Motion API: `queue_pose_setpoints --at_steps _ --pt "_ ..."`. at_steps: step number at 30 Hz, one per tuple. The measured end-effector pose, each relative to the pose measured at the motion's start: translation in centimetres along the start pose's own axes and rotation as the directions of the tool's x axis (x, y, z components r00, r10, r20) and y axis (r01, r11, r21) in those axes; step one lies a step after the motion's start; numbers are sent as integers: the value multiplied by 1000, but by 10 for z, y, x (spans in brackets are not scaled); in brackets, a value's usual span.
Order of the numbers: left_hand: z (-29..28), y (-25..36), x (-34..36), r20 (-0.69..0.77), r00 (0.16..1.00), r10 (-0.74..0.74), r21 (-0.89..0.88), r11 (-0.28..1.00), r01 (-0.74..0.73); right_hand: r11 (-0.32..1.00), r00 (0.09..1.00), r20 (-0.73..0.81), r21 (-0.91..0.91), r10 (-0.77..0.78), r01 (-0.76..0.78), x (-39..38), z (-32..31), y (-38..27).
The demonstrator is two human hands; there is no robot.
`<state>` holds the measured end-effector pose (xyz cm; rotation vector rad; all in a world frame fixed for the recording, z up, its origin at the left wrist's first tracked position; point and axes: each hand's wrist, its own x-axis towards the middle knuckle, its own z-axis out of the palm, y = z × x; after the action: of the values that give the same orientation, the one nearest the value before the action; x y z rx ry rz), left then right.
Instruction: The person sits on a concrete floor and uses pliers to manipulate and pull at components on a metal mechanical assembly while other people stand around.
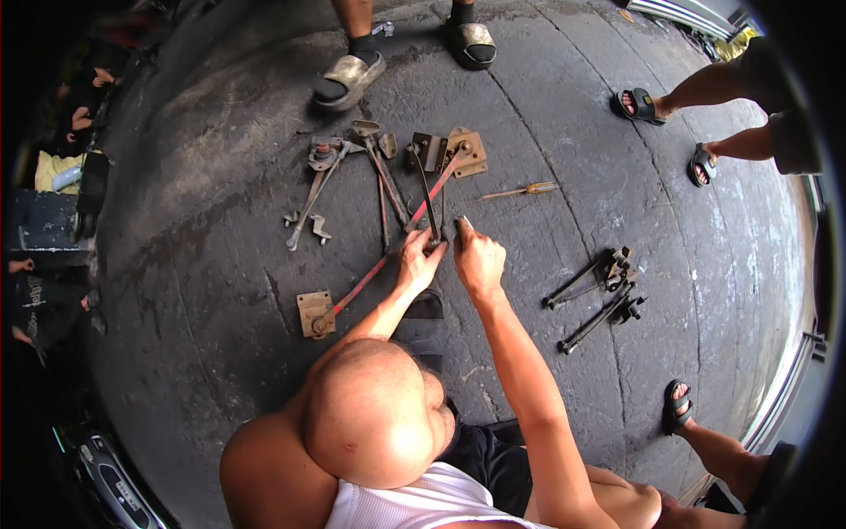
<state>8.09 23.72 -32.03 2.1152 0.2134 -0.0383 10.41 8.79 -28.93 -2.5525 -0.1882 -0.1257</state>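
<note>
My left hand (pixel 416 263) is closed around the lower end of a dark metal linkage rod (pixel 426 196), its fingertips near the joint. Close beside it, my right hand (pixel 481 257) is curled, with a small pale tip showing at its fingers; what it holds, if anything, I cannot make out. A long red rod (pixel 357 287) runs past my left hand from a rusty plate (pixel 315 314) toward another rusty plate (pixel 472 154). Several greasy linkage arms (pixel 377 167) lie just beyond my hands. To the right of them rests a screwdriver (pixel 522 190) with a yellowish handle.
Two more dark linkage pieces (pixel 599 304) lie on the grey concrete floor (pixel 564 397) at right. A metal arm with a round mount (pixel 308 207) is at far left. Sandalled feet of other people stand ahead (pixel 352 79) and at right (pixel 641 107). People sit at the left edge.
</note>
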Motion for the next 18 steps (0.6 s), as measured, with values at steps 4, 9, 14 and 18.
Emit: queue_pose_setpoints --at_steps 4,9,14,18 --pt "8 -6 2 2 1000 22 -41 999 -21 999 1000 -7 29 -24 24 11 10 1" --pt "16 -39 2 -36 988 153 87 985 -149 999 953 300 11 31 -36 8 12 4" --pt "8 -58 1 140 988 72 -228 973 -38 916 882 471 358 -11 -179 -5 -9 2" --pt "-2 -60 -2 118 989 92 -143 987 -75 862 894 448 442 29 -250 -9 -13 -7"
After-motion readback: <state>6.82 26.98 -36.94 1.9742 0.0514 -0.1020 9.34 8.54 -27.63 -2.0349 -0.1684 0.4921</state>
